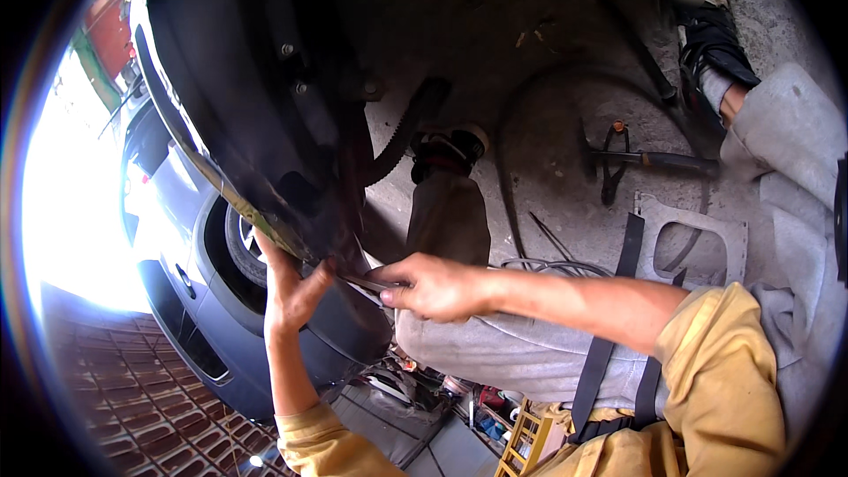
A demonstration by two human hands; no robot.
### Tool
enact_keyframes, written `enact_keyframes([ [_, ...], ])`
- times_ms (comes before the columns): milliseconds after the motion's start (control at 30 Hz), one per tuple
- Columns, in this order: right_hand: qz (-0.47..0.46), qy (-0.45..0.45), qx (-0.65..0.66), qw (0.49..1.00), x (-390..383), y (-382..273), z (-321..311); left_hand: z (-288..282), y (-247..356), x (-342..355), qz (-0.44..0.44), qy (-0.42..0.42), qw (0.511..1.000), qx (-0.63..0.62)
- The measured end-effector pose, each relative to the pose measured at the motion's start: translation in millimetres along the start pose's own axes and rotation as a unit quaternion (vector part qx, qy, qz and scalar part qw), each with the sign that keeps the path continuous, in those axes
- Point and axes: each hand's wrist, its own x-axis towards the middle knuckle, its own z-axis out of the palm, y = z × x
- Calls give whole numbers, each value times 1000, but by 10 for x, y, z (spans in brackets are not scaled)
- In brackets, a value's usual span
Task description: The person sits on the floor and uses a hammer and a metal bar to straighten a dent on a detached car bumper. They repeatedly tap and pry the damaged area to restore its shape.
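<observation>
A dark car body panel with a curved lower edge fills the upper left. My left hand grips that edge, its fingers partly hidden behind the panel and its thumb on the near side. Close beside it, my right hand is closed around a thin metal tool. The tool's tip points left, meeting the panel edge next to my left thumb. Most of its handle is inside my fist, so I cannot tell its exact kind.
On the concrete floor lie a hammer, pliers and a pale metal plate with a large opening. A dark hose hangs behind the panel. My bent legs and shoes are close by. A grey car stands at left, a yellow ladder below.
</observation>
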Motion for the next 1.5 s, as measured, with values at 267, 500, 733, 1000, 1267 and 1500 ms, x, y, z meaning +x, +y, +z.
enact_keyframes([
  [267, -19, 123, 49, 991, -4, -122, 389, 60, -4, -108, -63, 28, 998, -9],
  [500, 11, 199, 125, 972, 99, -92, 935, -89, -88, -220, -32, 33, 995, 88],
  [733, 15, 250, 162, 955, 102, -146, 1175, -34, -15, -220, -19, 62, 998, -7],
  [1000, -43, 192, 72, 978, 48, -34, 720, -70, 70, -21, -7, -22, 997, -80],
  [1267, 94, 51, 105, 989, -56, -229, 243, -106, -27, -10, -12, -6, 993, -117],
  [1500, 73, 117, 181, 974, -55, -281, 725, 105, -167, -8, 98, 126, 934, -321],
])
